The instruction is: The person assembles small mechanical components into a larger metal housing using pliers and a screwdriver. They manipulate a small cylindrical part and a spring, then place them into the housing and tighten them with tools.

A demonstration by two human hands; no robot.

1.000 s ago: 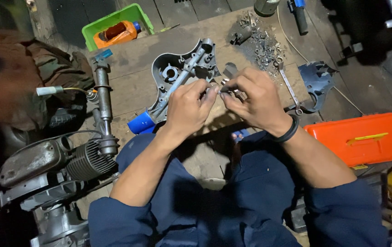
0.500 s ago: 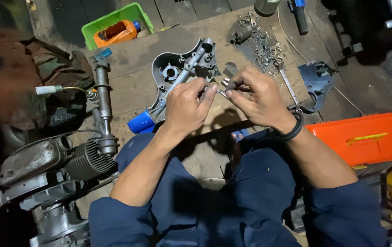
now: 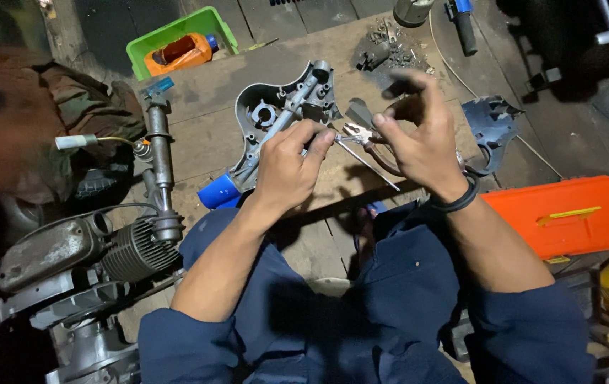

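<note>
My left hand is closed around one end of a thin metal rod, just in front of a grey cast engine cover lying on the wooden boards. My right hand holds a pair of pliers whose jaws meet the rod near my left fingertips; its upper fingers are lifted and spread. A black band circles my right wrist. Both forearms wear dark blue sleeves pushed up.
A finned engine with a long shaft stands at the left. A green bin holding an orange container sits at the back, an orange toolbox at the right, a dark metal bracket beside my right hand, and a blue cap.
My right hand has lifted and opened its upper fingers while keeping the pliers. My left hand has stayed on the rod in nearly the same place.
</note>
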